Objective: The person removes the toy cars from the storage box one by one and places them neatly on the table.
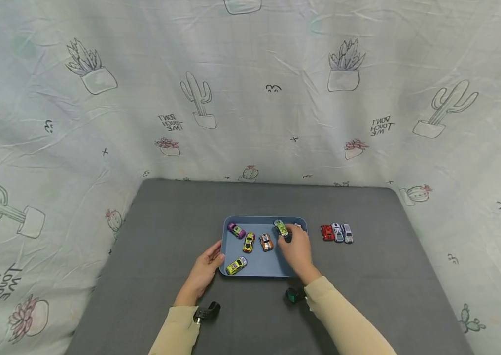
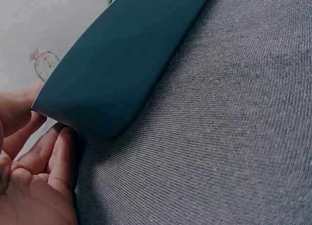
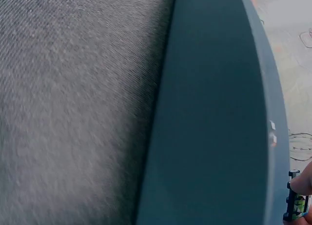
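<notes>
"So, where's the R hand point(image 1: 297, 250)?"

"Over the R part of the blue tray point(image 1: 266, 266), thumb + fingers pinching a green toy car point(image 1: 280, 228) nr the far rim. Can't tell if its wheels touch the tray floor."

"And the L hand point(image 1: 204, 270)?"

"Gripping the tray's L edge: thumb at the rim, other fingers agst the outside."

"What else is in it?"

"Purple car point(image 1: 235, 230) far L, yellow-and-red car point(image 1: 248, 242) nxt to it, orange car point(image 1: 266, 242) abt mid, lime car point(image 1: 235, 266) by the near L corner. Plus a whitish car point(image 1: 298, 225), mostly hidden behind the R hand."

"Any outside?"

"Yep, 3 on the grey bench point(image 1: 179, 212), R of the tray, side by side: red car point(image 1: 327, 232), white-and-blue car point(image 1: 337, 232), silvery car point(image 1: 347, 233)."
</notes>
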Motion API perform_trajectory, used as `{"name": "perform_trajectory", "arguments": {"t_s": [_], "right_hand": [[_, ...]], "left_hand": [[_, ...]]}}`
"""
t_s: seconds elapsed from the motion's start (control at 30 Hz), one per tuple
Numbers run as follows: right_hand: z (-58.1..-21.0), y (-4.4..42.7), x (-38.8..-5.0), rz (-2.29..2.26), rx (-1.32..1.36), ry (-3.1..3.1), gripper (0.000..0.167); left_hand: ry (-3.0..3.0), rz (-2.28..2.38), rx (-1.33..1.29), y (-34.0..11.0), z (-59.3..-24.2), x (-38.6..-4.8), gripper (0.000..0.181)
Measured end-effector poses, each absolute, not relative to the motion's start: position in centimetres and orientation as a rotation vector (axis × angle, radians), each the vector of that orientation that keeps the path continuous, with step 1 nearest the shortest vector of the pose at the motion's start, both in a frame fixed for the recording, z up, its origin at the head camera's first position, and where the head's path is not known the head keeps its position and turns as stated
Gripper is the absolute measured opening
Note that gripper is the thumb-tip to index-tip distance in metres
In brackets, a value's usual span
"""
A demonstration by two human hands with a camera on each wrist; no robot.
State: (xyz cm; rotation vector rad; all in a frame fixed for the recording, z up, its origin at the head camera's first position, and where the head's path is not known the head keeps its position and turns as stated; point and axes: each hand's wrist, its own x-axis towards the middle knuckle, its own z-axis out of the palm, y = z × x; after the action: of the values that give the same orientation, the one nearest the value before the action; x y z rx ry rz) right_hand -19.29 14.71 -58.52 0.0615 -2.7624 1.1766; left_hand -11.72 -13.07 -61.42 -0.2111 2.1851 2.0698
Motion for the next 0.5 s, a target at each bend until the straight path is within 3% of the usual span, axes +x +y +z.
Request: {"name": "perform_trajectory", "arguments": {"t_s": [0.5], "right_hand": [[-57.5,18.4,-19.4,1.275,-0.040,-2.670,0.041]], "left_hand": [[2.207,2.062,-0.204,-13.1,-61.6,-11.7,0.053]]}}
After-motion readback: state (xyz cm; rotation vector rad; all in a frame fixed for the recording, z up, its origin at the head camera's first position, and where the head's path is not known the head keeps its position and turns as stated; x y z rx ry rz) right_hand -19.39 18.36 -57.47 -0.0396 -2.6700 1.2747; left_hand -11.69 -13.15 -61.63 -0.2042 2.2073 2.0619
